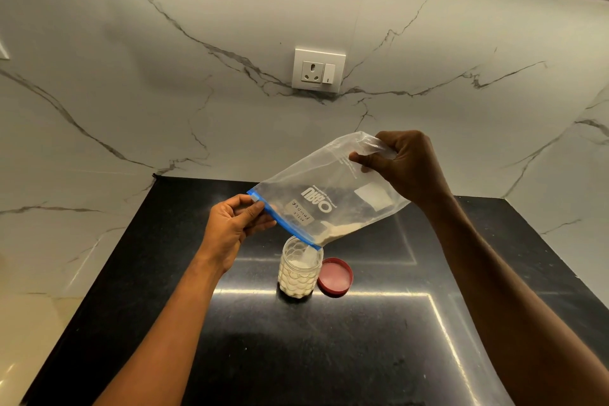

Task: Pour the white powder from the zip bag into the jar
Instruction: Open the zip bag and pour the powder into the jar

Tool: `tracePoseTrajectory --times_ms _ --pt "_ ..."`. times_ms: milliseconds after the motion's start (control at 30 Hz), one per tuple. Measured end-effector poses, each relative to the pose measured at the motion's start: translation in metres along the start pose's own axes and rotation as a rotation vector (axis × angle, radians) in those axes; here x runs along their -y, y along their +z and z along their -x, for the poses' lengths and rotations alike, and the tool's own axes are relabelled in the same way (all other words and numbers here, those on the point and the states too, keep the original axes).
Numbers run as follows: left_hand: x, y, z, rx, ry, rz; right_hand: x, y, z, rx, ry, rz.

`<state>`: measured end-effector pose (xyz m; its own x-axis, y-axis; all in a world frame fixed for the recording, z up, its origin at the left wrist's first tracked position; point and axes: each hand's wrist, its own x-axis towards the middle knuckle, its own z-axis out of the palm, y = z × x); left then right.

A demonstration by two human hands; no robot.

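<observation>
The scene was dimly, warmly lit. Bright linear glare was reflected on the black countertop (362, 339) at lower centre. Straight edges were bowed by wide-angle distortion towards the frame's corners.

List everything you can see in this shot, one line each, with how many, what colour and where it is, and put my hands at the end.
zip bag: one, clear with a blue zip strip, held tilted above the jar, low corner over its mouth
white powder: some in the bag's low corner, more filling much of the jar
jar: one, clear and patterned, upright on the countertop, open
lid: one, red, lying on the countertop right beside the jar
countertop: one, black, glossy
wall socket: one, white, on the marble wall behind
left hand: pinches the bag's zip end
right hand: grips the bag's raised bottom end
</observation>
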<state>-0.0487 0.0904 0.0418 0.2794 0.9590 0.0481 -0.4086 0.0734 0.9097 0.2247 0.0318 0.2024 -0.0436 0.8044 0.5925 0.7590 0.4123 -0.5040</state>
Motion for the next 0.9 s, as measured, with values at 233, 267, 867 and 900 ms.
tracePoseTrajectory --times_ms 233,267,867,900 --pt "0.000 0.000 0.000 0.003 0.006 0.004 0.001 0.000 -0.003 0.009 0.010 0.007" --pt "0.000 -0.001 0.000 0.004 0.006 0.006 0.001 0.001 -0.003 0.005 0.010 0.008" --pt "0.006 -0.008 0.002 -0.041 -0.009 0.038 0.003 0.014 -0.013 0.052 -0.029 0.015" --pt "0.007 -0.008 0.002 -0.044 -0.008 0.037 0.002 0.014 -0.014 0.056 -0.026 0.021"
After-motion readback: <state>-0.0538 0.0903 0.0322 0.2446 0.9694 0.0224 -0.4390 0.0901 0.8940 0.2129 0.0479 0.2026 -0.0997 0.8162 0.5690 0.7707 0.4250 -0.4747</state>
